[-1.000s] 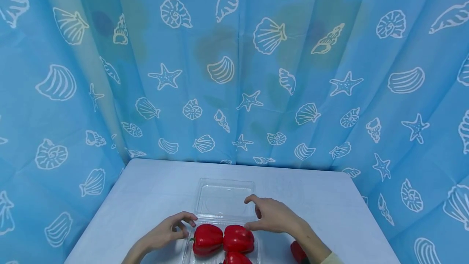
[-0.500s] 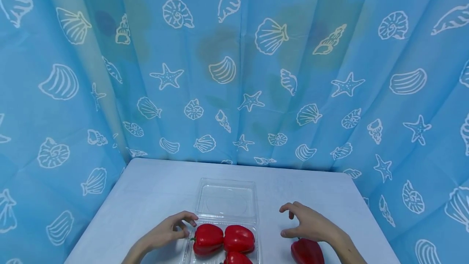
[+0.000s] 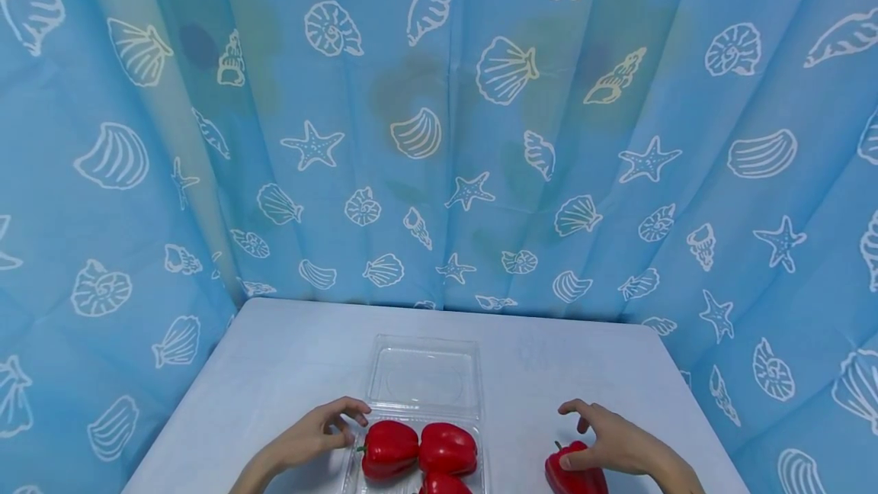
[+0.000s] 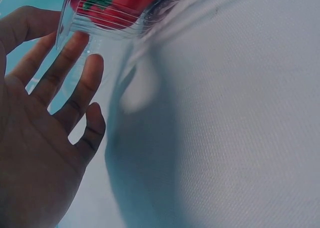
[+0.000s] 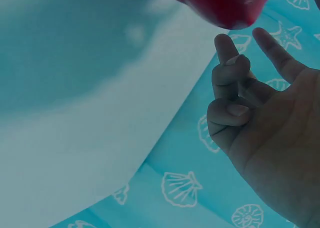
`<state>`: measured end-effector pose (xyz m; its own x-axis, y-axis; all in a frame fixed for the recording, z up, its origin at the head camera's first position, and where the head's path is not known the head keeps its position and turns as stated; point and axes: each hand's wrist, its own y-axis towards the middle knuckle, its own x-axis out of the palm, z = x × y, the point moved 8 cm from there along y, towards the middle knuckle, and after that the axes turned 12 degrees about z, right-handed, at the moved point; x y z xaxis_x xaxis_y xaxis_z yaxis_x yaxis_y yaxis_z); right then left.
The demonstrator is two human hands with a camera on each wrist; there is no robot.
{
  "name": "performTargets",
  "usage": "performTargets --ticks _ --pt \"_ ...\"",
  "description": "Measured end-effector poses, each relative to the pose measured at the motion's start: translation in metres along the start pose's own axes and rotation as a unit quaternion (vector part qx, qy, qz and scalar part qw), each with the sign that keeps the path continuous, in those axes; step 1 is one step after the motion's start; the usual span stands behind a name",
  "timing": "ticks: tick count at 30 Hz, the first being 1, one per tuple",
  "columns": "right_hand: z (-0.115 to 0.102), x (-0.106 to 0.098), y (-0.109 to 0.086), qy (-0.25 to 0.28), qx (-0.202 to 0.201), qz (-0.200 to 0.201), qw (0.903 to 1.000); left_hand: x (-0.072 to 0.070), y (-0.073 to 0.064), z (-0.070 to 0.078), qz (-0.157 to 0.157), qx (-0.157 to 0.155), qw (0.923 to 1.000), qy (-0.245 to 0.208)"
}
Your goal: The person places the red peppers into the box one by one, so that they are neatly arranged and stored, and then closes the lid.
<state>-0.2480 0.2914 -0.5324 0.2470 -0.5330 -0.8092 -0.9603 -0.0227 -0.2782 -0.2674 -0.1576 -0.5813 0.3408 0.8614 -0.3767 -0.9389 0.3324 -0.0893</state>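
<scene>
A clear plastic clamshell box point(image 3: 485, 471) stands with its lid point(image 3: 425, 373) folded back flat; red bell peppers point(image 3: 447, 447) lie in its base. At the base's left side is my left hand point(image 3: 307, 434), fingers loosely bent; in the left wrist view the fingertips point(image 4: 80, 38) are at the ribbed wall, and I cannot tell how firmly they touch. To the right, a single red bell pepper point(image 3: 575, 481) rests on the table. Over it is my right hand point(image 3: 617, 441), thumb in front, fingers apart. The right wrist view shows a gap between this pepper point(image 5: 227, 5) and the fingertips.
A white table point(image 3: 295, 357) carries everything. Behind and at both sides hangs a blue curtain point(image 3: 384, 189) with white shell and starfish prints. The table edge point(image 5: 165, 130) runs near the right hand. White tabletop lies between the box and the single pepper.
My right hand has moved away from the box to the right and down, over the single pepper, which its forearm partly covered before. My left hand has stayed at the box.
</scene>
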Motion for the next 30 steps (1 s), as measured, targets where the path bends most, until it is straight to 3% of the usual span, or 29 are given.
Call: performTargets --ticks 13,30 --pt "0.023 0.019 -0.005 0.026 0.042 -0.047 0.9977 0.001 0.000 -0.001 0.000 0.005 1.0000 0.004" --pt "0.022 0.018 -0.005 0.019 0.038 -0.042 0.9982 0.001 0.001 -0.008 0.007 -0.007 0.9999 0.001"
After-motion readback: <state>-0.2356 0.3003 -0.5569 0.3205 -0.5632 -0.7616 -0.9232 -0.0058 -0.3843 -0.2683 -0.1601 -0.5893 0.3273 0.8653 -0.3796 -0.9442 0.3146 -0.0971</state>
